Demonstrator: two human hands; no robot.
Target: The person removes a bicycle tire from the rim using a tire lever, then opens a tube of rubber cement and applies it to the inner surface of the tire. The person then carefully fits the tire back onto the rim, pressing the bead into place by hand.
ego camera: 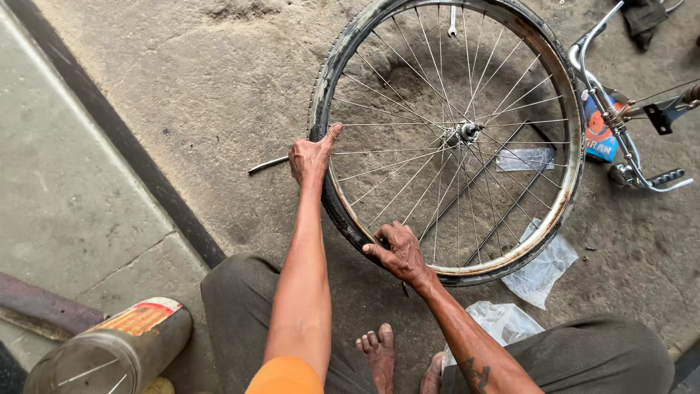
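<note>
A bicycle wheel [448, 138] lies flat on the concrete floor [219, 87], axle pointing up at the camera. The left hand [311, 155] clamps the tyre at the wheel's 9 o'clock, thumb pressed over the rim, beside a thin metal lever [267, 165] jutting out toward 9 o'clock. The right hand [397, 252] curls its grip tight on the rim at 7 o'clock.
</note>
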